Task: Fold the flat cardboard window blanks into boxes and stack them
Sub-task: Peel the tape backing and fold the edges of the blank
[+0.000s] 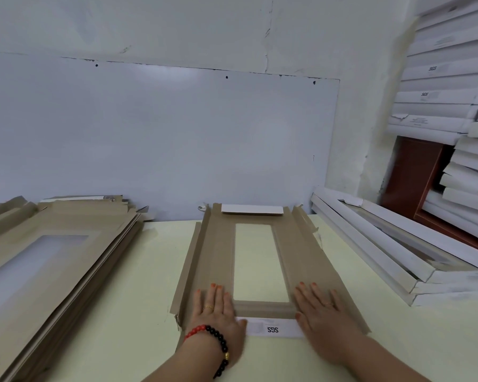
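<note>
Nearest the camera, two forearms reach in from the bottom edge; the left wrist wears a red-and-black bead bracelet. Left hand lies flat, fingers straight and close together, palm down on the near left part of the cardboard blank, w/ a ring on one finger. Right hand is likewise flat, fingers spread a bit, pressing the near right part of the same blank, also w/ a ring. Neither hand pinches or curls round anything. Between the hands, the blank's near flap is folded over, showing its white side w/ "SGS" printed on it. The blank sits brown side up at the middle of the pale table, its rectangular window cut-out showing the tabletop through it; long side flaps stand partly raised on both sides, and a white flap is turned over at the far end, near the wall. To the left, apart from it, lies a stack of flat blanks, brown side up, w/ window showing. To the right on the table, folded white boxes lie stacked. Farther back at right, many more white boxes are piled high, beside a red-brown panel. A pale board leans on the wall behind the table.
</note>
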`<state>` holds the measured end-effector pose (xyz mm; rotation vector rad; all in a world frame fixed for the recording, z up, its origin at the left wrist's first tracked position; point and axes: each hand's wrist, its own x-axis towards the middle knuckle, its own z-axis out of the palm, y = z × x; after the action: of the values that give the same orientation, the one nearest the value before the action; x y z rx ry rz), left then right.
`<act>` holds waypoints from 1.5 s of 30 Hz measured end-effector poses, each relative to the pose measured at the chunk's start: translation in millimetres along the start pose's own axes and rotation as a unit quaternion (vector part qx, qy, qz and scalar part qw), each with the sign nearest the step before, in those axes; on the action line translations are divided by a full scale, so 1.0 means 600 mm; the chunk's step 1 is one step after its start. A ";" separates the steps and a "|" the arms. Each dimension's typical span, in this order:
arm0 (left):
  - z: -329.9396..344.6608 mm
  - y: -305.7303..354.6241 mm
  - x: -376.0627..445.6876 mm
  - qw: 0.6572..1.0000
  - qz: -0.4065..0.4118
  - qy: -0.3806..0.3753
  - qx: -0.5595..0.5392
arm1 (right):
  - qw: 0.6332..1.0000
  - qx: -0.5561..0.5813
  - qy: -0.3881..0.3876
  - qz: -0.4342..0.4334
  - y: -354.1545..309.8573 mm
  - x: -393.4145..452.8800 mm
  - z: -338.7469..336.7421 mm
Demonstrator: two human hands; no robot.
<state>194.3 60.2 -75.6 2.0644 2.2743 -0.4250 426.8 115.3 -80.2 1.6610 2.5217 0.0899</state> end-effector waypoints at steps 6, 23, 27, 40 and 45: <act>-0.007 -0.032 -0.009 0.999 -0.022 0.015 0.031 | 0.989 -0.043 0.139 0.005 0.012 -0.018 -0.007; -0.004 -0.080 -0.129 0.964 0.151 0.137 -0.172 | 0.928 0.216 0.231 -0.199 0.007 -0.115 -0.014; -0.024 -0.072 -0.143 0.961 0.104 0.109 -0.233 | 0.960 0.209 0.092 -0.162 0.004 -0.107 -0.028; -0.037 -0.029 -0.189 0.950 0.193 0.247 -0.012 | 0.933 0.055 0.230 -0.270 -0.042 -0.161 -0.055; 0.046 -0.031 -0.195 0.932 0.237 0.275 -0.001 | 0.924 -0.062 0.274 -0.259 -0.024 -0.170 0.012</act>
<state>185.1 -61.2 -73.9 2.8937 1.8496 0.2128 454.2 15.8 -81.8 0.9594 3.1826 0.7343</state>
